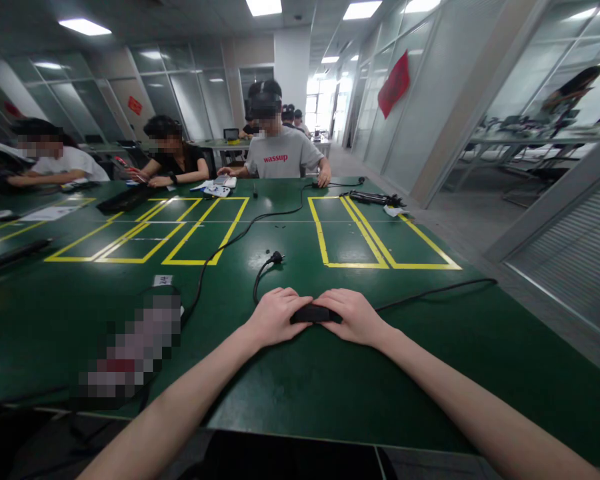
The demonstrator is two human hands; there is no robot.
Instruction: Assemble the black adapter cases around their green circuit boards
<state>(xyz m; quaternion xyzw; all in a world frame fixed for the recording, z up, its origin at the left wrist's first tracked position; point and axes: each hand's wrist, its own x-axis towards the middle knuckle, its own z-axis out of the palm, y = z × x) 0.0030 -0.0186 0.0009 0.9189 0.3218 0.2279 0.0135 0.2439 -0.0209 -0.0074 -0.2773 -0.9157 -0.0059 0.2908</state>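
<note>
A black power adapter [313, 313] lies low over the green table, gripped at both ends. My left hand [275, 319] closes its fingers and thumb round the left end. Round the opposite end, my right hand [354, 317] is closed too, and the hands nearly meet. From the left side a short black cord curves up to a plug [277, 257] on the tabletop. Another black cable [437, 292] runs out to the right from behind my right hand. The fingers cover much of the adapter.
Yellow tape [360, 265] marks rectangles on the green table [430, 373]. A long black cable [240, 233] crosses it. At left lies a pixelated object [137, 347]; a folded black tripod [375, 198] lies far right. Opposite sits a person [280, 150] with a hand on a cord.
</note>
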